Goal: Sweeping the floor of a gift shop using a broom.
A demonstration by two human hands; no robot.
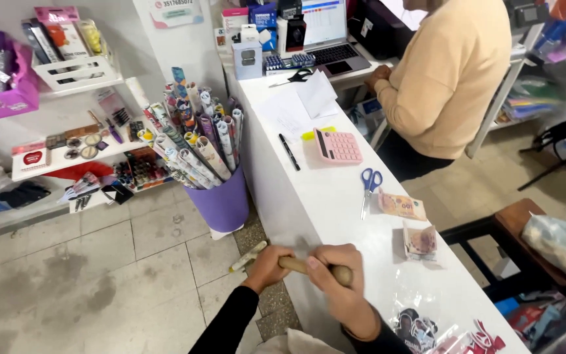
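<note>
Both my hands grip one brown roll of paper [296,265] held level at the near edge of the white counter [335,196]. My left hand [268,267] wraps the roll's left part, with a patterned end [247,256] sticking out beyond it. My right hand [339,275] closes over the right end. Just beyond my hands on the counter lie two banknotes [402,206] [420,241], blue-handled scissors [369,187], a pink calculator [338,146] and a black pen [289,152].
A purple bucket [221,200] full of wrapping-paper rolls stands on the tiled floor left of the counter. Shelves of small goods [73,141] line the left wall. A person in a tan sweater [450,72] sits behind the counter by a laptop [332,39]. A wooden stool [519,229] stands at right.
</note>
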